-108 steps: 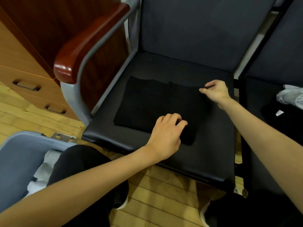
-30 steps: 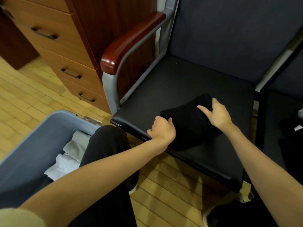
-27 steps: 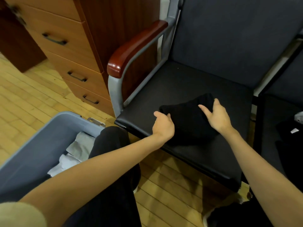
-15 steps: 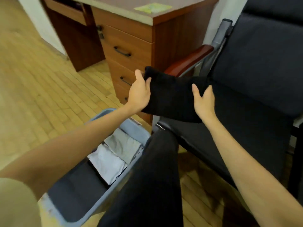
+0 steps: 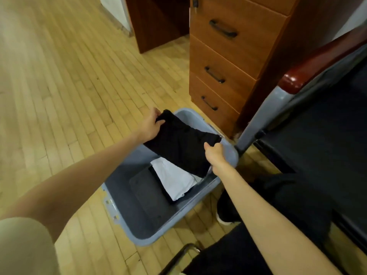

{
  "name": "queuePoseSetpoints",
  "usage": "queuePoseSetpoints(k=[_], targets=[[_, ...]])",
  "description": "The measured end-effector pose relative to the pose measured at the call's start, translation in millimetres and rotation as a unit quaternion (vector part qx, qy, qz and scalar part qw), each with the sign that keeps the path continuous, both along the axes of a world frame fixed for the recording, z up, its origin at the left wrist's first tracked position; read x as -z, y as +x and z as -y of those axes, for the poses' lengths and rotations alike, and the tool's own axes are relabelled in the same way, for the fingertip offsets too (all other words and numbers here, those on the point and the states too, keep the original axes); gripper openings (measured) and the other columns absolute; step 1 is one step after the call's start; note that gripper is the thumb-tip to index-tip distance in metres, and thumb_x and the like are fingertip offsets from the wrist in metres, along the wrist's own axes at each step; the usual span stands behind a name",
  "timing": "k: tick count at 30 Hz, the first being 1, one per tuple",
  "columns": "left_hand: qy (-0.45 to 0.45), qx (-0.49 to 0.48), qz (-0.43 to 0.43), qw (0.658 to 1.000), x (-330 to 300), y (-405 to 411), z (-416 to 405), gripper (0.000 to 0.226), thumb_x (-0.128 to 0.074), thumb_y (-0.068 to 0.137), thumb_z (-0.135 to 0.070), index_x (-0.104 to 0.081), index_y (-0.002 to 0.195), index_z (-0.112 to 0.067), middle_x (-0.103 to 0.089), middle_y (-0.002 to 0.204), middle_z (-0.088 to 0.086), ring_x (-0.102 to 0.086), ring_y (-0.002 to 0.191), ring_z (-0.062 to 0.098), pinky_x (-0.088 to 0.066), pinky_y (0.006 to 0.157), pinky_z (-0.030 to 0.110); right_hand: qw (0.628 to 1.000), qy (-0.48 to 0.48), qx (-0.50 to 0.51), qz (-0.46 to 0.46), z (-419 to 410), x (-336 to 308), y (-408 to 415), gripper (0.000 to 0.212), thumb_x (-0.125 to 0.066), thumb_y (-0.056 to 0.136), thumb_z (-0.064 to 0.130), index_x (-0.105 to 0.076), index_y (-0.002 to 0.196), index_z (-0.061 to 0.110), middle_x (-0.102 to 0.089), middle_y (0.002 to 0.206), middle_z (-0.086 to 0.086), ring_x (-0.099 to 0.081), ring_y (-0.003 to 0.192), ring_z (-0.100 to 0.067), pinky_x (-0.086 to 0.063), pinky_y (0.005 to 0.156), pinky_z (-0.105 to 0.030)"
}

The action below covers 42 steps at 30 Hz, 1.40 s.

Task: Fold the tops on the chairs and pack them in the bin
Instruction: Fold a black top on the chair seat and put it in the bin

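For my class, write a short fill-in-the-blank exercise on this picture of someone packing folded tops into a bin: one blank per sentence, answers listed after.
1. Both hands, the left hand and the right hand, hold a folded top whose colour is ____.
2. The top is held over the grey ____.
3. Already in the bin lies a folded top coloured ____.
4. The drawer unit shows ____ dark handles.

Answers: black; bin; white; three

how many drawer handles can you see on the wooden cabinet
3: top handle, middle handle and bottom handle, stacked down the cabinet front. More may sit above the frame.
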State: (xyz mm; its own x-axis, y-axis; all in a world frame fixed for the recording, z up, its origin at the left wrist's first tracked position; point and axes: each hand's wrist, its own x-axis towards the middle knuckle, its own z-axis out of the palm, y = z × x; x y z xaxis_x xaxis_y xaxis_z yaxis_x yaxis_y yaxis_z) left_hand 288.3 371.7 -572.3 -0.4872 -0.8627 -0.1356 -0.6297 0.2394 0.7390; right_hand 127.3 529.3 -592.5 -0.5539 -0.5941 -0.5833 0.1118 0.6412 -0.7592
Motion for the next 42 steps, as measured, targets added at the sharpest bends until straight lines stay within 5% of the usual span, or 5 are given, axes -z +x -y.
queuePoseSetpoints(k=[15,25,30,34,42], targets=[[0.048,0.09,0.119,0.988,189,23,30,0.016,-0.05,0.097,-0.005,-0.04,0.109,-0.001,-0.059,0.119,0.015,-0.057,0.108,0.034,-0.046,0.086,0.045,0.971,0.164,0.14,0.105,-3,149,86,0.056,-0.04,0.103,0.012,-0.013,0.151,-0.001,-0.032,0.152,-0.017,-0.038,0.136,-0.032,-0.034,0.108,-0.035],[0.052,0.055,0.162,0.984,202,21,25,0.049,-0.051,0.099,-0.027,-0.036,0.142,-0.011,-0.043,0.146,0.01,-0.041,0.132,0.031,-0.037,0.104,0.044,0.977,0.203,-0.021,0.068,-2,145,78,0.059,-0.043,0.1,0.012,-0.012,0.148,-0.003,-0.036,0.148,-0.019,-0.043,0.132,-0.033,-0.04,0.103,-0.036],[-0.003,0.081,0.172,0.982,158,16,20,0.053,-0.046,0.101,-0.032,-0.031,0.148,-0.014,-0.035,0.152,0.008,-0.035,0.137,0.031,-0.032,0.11,0.045,0.97,0.153,-0.18,-0.057,-8,104,59,0.07,-0.048,0.1,0.025,-0.005,0.152,0.004,-0.026,0.152,-0.021,-0.035,0.136,-0.035,-0.037,0.106,-0.04],[-0.106,0.153,0.187,0.965,103,-3,17,0.055,-0.042,0.1,-0.039,-0.032,0.149,-0.016,-0.034,0.154,0.005,-0.035,0.138,0.031,-0.03,0.111,0.047,0.884,0.108,-0.321,-0.322,-18,56,17,0.078,-0.044,0.1,0.038,0.005,0.154,0.012,-0.011,0.157,-0.023,-0.015,0.145,-0.036,-0.025,0.114,-0.046],[-0.245,0.278,0.135,0.919,-36,-99,-32,0.067,-0.021,0.096,-0.061,-0.018,0.154,-0.027,-0.022,0.159,0.0,-0.032,0.139,0.03,-0.033,0.109,0.048,0.864,0.054,-0.212,-0.454,-73,-69,-87,0.081,-0.038,0.098,0.053,0.009,0.154,0.019,0.002,0.161,-0.016,0.004,0.149,-0.032,-0.007,0.119,-0.049]])
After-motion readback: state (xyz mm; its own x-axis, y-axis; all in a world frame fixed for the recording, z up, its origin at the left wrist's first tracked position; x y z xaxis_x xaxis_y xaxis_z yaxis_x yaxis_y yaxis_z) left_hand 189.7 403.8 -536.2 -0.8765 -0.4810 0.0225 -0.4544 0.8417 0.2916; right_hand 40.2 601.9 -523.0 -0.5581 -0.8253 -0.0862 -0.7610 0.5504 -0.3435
